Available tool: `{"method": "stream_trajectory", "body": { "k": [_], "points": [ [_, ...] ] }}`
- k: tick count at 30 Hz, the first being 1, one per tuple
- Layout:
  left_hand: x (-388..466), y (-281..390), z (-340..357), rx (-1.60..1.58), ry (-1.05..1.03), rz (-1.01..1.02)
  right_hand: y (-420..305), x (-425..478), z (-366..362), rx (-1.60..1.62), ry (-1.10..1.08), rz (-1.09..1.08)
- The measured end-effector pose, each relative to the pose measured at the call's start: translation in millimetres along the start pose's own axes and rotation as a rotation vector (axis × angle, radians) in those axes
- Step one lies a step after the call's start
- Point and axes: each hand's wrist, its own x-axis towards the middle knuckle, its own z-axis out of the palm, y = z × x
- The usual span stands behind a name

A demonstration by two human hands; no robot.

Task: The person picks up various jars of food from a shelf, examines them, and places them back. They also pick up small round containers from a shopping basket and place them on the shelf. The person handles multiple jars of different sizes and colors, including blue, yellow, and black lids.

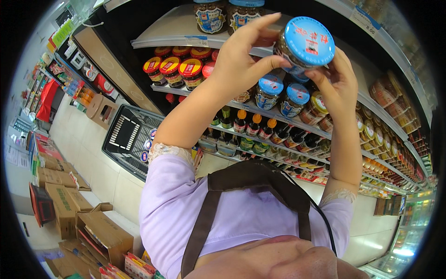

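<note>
Between my two hands is a glass jar with a light blue lid (pixel 309 41) and dark brown contents, its lid tilted toward me. My left hand (pixel 249 48) touches the jar's left side with thumb and fingers, its forefinger stretched out past the glass. My right hand (pixel 336 82) grips it from the right, thumb low near the lid's edge and the other fingers partly hidden behind. Below the held jar, similar blue-lidded jars (pixel 270 84) stand on a shelf. Part of another blue lid shows just under it; whether the two touch, I cannot tell.
More blue-lidded jars (pixel 210 17) stand on the upper shelf (pixel 163 41). Red-and-yellow-lidded jars (pixel 191 71) line the shelf at left, with sauce bottles (pixel 253 123) lower. A dark shopping basket (pixel 120 153) holds several cans or jars. Cardboard boxes (pixel 104 233) lie behind at left.
</note>
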Motion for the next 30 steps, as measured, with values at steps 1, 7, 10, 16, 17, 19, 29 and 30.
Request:
{"method": "stream_trajectory", "body": {
  "k": [1,7,10,16,17,19,29,30],
  "points": [
    [2,-5,2,-0.049,0.034,-0.017,5,5,0,0.007,0.003,-0.008],
    [9,-21,7,0.033,0.060,-0.011,24,28,4,-0.050,0.013,-0.061],
    [10,-25,9,0.089,0.076,-0.039,30,33,6,-0.152,0.022,-0.041],
    [9,-33,10,0.301,0.084,-0.009,37,38,9,-0.273,0.048,0.013],
    [8,-35,10,0.312,0.080,-0.009,37,40,10,-0.266,0.044,0.013],
    [8,-39,9,0.321,0.069,-0.011,38,42,11,-0.253,0.036,0.017],
    [13,-25,7,0.410,-0.073,-0.124,43,52,10,-0.265,-0.048,0.068],
    [14,-24,7,0.415,-0.077,-0.138,41,53,10,-0.250,-0.055,0.087]
  ]
}}
